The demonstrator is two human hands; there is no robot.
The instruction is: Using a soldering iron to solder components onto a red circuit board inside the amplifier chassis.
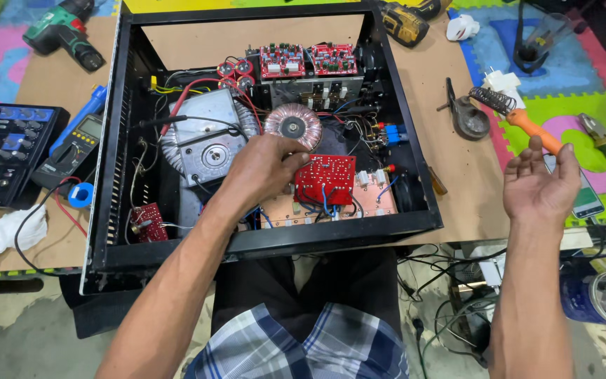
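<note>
Red circuit board [325,179] sits near the front right of the open black metal case [415,168], above a copper-coloured board [369,203], with blue and black wires running off its near edge. I see my left hand [261,168] reached into the case, knuckles up, fingers curled loosely with the tips resting at the red board's left edge; I cannot tell whether it pinches anything. Just beyond that hand lies a small copper-wound ring coil [293,125], and to its left a larger grey coil with a metal plate [205,144]. Two more small red boards [308,60] stand at the far wall of the case.

My right hand [541,184] hovers outside the case to the right, palm up, fingers spread and holding nothing. Just past it lie an orange-handled soldering iron [527,125] and a phone [587,200] on the coloured foam mat [562,105]. Left of the case are a multimeter [71,149] and a green drill [64,31].
</note>
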